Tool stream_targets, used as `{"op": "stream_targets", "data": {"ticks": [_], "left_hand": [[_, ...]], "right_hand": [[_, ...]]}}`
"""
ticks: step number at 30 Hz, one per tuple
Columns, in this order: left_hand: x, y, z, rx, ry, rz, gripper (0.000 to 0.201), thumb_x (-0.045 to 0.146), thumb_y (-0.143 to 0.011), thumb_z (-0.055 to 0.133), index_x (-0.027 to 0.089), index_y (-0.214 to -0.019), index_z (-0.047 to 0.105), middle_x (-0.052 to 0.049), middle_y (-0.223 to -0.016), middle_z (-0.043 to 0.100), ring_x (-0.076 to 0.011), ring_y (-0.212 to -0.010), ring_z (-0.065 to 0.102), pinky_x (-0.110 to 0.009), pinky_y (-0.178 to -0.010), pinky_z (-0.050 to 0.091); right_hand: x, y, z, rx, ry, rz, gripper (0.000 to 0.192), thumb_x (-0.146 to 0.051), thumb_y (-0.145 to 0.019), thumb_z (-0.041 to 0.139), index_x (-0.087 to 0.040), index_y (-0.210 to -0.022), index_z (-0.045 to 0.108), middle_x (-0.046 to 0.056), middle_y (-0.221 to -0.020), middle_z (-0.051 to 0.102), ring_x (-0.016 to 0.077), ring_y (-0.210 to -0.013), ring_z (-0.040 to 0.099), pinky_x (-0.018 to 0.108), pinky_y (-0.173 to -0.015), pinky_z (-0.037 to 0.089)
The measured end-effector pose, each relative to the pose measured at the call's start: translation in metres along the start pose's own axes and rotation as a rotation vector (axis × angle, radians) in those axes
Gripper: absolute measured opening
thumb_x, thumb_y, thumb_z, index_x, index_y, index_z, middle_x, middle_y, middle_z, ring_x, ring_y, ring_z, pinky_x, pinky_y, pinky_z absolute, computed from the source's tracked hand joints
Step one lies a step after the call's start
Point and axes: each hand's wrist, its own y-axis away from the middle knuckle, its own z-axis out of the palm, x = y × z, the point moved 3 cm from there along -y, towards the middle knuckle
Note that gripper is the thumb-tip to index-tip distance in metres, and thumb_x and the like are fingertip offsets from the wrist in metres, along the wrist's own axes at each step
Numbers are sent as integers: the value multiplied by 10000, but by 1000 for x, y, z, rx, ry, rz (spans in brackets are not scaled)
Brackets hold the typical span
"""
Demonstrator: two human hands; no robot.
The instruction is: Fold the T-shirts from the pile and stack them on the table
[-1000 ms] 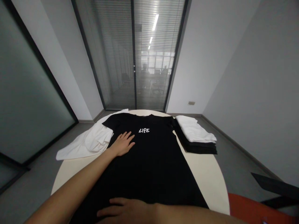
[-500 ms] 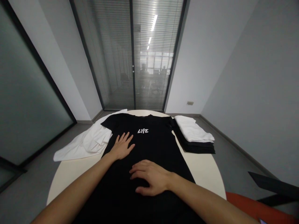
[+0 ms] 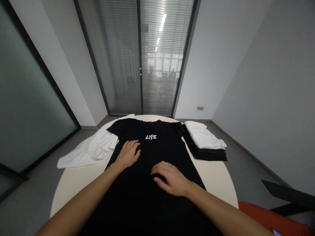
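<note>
White lettering "LIFE" stands on the black T-shirt [image 3: 157, 170] chest.

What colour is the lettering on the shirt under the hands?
White, reading LIFE, on the black shirt; the head view shows it clearly.

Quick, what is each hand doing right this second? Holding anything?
Left hand: open, palm down on the black T-shirt, fingers slightly curled, gripping nothing.
Right hand: open, flat on the same shirt nearer its middle, holding nothing.
</note>
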Motion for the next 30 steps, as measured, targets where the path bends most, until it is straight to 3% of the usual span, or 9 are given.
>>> {"op": "stream_targets", "data": {"ticks": [2, 5, 7, 11, 15, 20, 23, 26, 30], "left_hand": [[19, 1, -12, -19, 1, 139, 233, 255, -982, 442, 173, -1053, 648, -106, -1134, 676, -245, -1068, 623, -411, -960, 472], [64, 10, -26, -92, 5, 423, 201, 277, -987, 464, 184, -908, 624, -60, -898, 658, -213, -860, 613, -368, -801, 469], [99, 23, -31, -160, 90, 667, 170, 342, -971, 535, 201, -936, 624, -37, -884, 649, -192, -833, 602, -337, -735, 454], [153, 52, -31, -218, 320, 976, 439, 603, -887, 631, 239, -1133, 634, -44, -1089, 670, -192, -894, 619, -329, -664, 445], [175, 66, -23, -239, 490, 1021, 242, 448, -983, 568, 254, -1083, 672, -22, -1228, 690, -197, -1087, 636, -347, -891, 478], [181, 73, -14, -349, 619, 948, 183, 252, -1014, 496, 171, -989, 658, -64, -1395, 623, -214, -1368, 508, -325, -1152, 384], [185, 78, -13, -421, 624, 919, 171, 230, -1002, 498, 155, -1010, 652, -98, -1514, 504, -235, -1454, 394, -393, -1210, 318], [189, 82, -16, -499, 618, 933, 188, 232, -1013, 481, 168, -977, 655, -85, -1540, 472, -234, -1475, 352, -432, -1225, 283], [188, 76, -23, -502, 667, 922, 215, 332, -1005, 532, 178, -1117, 634, -92, -1531, 484, -237, -1462, 379, -418, -1212, 310]], "right_hand": [[24, -3, -12, 45, 44, 118, 215, -300, -1011, 464, -219, -1125, 627, 66, -1102, 680, 190, -1038, 605, 359, -952, 471], [69, -10, -27, 110, 87, 301, 240, -294, -1027, 437, -217, -1153, 626, 62, -1076, 677, 191, -1029, 608, 356, -948, 476], [94, -15, -33, 105, 125, 380, 218, -258, -1004, 476, -196, -1135, 639, 64, -1050, 675, 195, -1004, 606, 355, -940, 474], [116, -26, -34, 18, 222, 358, 188, -201, -968, 510, -182, -1059, 674, 70, -1023, 666, 195, -975, 588, 342, -933, 458], [117, -29, -31, 51, 321, 390, 250, -264, -981, 500, -200, -1166, 655, 98, -1202, 638, 224, -1121, 558, 390, -1007, 423], [123, -25, -26, 24, 338, 509, 532, -425, -980, 497, -213, -1467, 467, 110, -1572, 393, 282, -1458, 319, 498, -1193, 225], [123, -22, -24, -26, 319, 542, 570, -480, -989, 458, -220, -1496, 439, 93, -1594, 374, 282, -1493, 273, 503, -1221, 169], [121, -21, -24, -31, 317, 529, 560, -503, -984, 462, -220, -1467, 477, 85, -1587, 388, 283, -1492, 278, 495, -1225, 173], [123, -25, -29, 59, 353, 558, 507, -451, -983, 488, -179, -1409, 516, 116, -1485, 499, 272, -1379, 435, 430, -1164, 321]]}}
